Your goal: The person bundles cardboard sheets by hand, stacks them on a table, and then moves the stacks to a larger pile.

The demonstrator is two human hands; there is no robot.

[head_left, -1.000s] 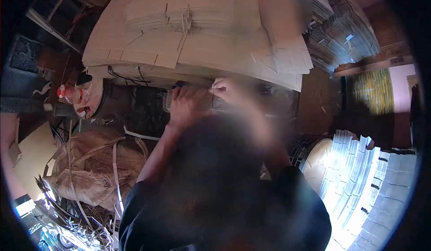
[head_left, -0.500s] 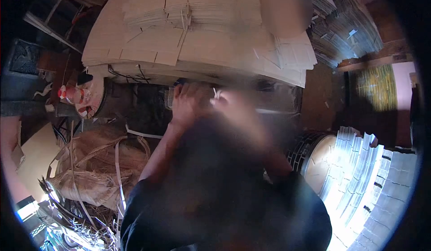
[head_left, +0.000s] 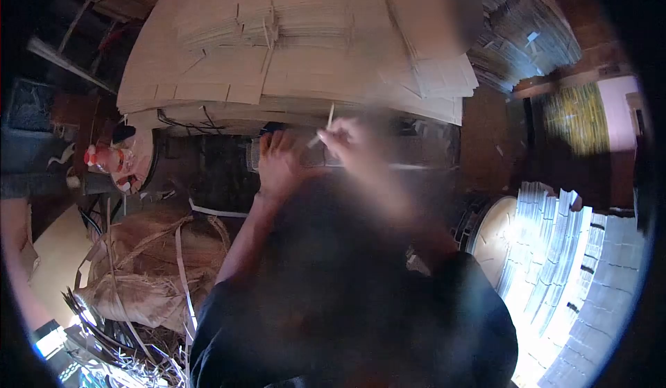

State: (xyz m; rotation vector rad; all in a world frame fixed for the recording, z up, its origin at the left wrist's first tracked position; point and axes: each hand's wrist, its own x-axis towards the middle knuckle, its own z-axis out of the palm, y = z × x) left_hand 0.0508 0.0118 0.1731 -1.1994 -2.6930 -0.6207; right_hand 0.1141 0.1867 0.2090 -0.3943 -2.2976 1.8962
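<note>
Dim room, dark at the margins. Largest item: stack of tan cardboard sheets (head_left: 201, 72), flat, thin-layered, edges ragged, along the far edge of the dark bench (head_left: 222, 162). Off the bench's right end: bright, ridged pile of folded sheets (head_left: 541, 256), edges wavy. Near-left of the bench: brown sack (head_left: 163, 246), coarse, creased, bulging, cord and pale straps across it. Beyond the bench's left end: round-edged pale surface (head_left: 143, 149) carrying a red-and-white item (head_left: 103, 158), form unclear.

Left hand (head_left: 279, 166): palm down on the bench close to the far edge, fingers lightly spread; underside hidden, cannot tell whether they grip anything. Fine grid-textured piece (head_left: 254, 156) just left of it. Right hand (head_left: 345, 138), partly blurred: fingers narrow, pinching a pale strip (head_left: 331, 114). Strip slender, straight; upper end projects past the fingertips toward the cardboard.
</note>
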